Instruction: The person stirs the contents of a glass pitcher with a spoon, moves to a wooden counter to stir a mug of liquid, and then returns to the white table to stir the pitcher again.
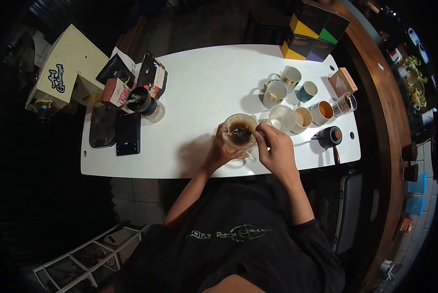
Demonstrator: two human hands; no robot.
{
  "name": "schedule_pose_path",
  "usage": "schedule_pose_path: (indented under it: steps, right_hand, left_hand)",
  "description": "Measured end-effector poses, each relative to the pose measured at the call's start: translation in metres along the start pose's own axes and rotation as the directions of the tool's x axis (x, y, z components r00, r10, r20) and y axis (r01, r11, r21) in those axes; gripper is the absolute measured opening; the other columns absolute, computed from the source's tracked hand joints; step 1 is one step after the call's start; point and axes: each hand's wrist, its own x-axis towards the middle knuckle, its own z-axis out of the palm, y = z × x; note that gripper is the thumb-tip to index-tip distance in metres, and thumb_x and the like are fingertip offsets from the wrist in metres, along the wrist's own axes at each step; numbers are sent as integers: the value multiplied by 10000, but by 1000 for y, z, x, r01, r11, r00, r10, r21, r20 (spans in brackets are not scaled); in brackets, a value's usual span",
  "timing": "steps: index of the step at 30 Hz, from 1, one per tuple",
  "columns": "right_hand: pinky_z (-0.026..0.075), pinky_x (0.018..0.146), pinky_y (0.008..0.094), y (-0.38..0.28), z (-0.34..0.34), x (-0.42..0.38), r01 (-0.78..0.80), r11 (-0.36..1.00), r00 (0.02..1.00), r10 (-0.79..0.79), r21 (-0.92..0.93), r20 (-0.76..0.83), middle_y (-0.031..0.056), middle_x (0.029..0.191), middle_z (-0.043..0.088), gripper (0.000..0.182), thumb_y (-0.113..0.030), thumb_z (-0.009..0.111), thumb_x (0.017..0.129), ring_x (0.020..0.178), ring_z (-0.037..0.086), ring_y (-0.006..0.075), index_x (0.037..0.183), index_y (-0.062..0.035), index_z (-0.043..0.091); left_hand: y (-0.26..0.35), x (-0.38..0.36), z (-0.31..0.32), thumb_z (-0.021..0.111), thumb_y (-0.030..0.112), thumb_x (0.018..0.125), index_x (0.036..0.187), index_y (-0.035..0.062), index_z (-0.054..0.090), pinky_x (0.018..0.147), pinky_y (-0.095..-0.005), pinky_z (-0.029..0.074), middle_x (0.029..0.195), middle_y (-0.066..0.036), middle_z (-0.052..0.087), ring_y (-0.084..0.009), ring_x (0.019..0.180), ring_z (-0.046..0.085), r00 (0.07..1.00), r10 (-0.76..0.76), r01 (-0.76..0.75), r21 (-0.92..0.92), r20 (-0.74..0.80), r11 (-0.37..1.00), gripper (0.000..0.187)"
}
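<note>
A clear coffee dripper (232,141) with wet dark coffee grounds inside sits in front of me, over the near part of the white table. Below it, partly hidden, is a clear glass vessel with a handle (251,156). My left hand (217,155) is closed around the left side of the dripper, thumb toward me. On the right, the fingers of my right hand (276,149) are pinched at the dripper's rim; exactly what lies between the fingertips is partly hidden. A clear cup (281,117) stands just beyond my right hand.
Several cups, including a teal cup (307,91) and an orange-lined cup (321,113), crowd the right of the white table (199,73). A small dark pot (330,137) is near the right edge. A coffee grinder (142,101), black scale (127,136) and bags stand left.
</note>
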Motion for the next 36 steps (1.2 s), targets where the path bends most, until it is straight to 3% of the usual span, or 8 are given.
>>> schedule_pose_path:
  steps: [5,11,18,20,24,30,32,36]
  right_hand:
    - [496,583,405,-4,-5,0,-25,991,998,16,133,67,156,824,683,127,-146,622,970,645,666,329,1007,-25,633]
    - [488,581,425,2,1,-1,-33,999,999,33,9,13,169,792,675,142,-154,621,975,633,651,346,969,-14,604]
    - [481,575,429,-1,-3,1,-81,988,992,68,130,105,172,769,666,140,-157,619,978,629,649,347,967,-19,597]
    - [472,573,428,-2,-1,1,-51,991,999,50,120,13,180,748,654,145,-158,621,977,622,637,363,960,-16,595]
    - [471,569,423,0,-1,0,-54,997,999,53,52,8,180,739,652,142,-151,620,980,616,636,359,956,-14,595]
    - [470,562,416,0,-3,2,-71,988,994,59,137,90,163,747,657,140,-148,618,979,615,647,335,944,-15,591]
    - [463,565,419,0,1,2,-45,990,999,47,130,-19,170,716,643,141,-147,623,975,614,638,348,940,-13,591]
    - [460,566,419,3,2,2,-52,997,999,52,54,-12,177,720,646,131,-133,622,975,613,638,351,944,-9,596]
  left_hand:
    - [0,-1,0,938,173,658,1406,24,401,1064,-427,442,1324,-156,492,-320,1254,521,1000,19,-19,2,-7,1000,933]
    - [0,0,-1,933,151,649,1389,27,429,1064,-430,441,1315,-142,497,-320,1250,524,1000,28,-28,32,10,999,903]
    - [2,0,-1,930,142,643,1387,27,438,1066,-431,437,1322,-144,493,-320,1256,515,1000,12,-12,13,9,1000,899]
    - [2,0,-1,930,142,644,1388,28,437,1066,-431,437,1324,-144,492,-319,1254,516,1000,15,-15,22,11,1000,899]
    - [2,0,-1,931,145,650,1393,29,430,1065,-431,438,1330,-144,490,-317,1261,513,1000,22,-22,48,15,999,904]
    - [-1,-1,-2,930,150,653,1404,29,423,1070,-428,435,1334,-141,486,-311,1269,509,999,7,-8,37,32,999,915]
    - [0,0,-2,930,150,654,1406,30,424,1072,-427,434,1335,-140,486,-309,1271,507,999,14,-16,52,35,999,914]
    - [4,0,-2,929,149,656,1403,37,436,1078,-423,430,1344,-135,481,-307,1282,497,999,-7,7,7,33,1000,902]
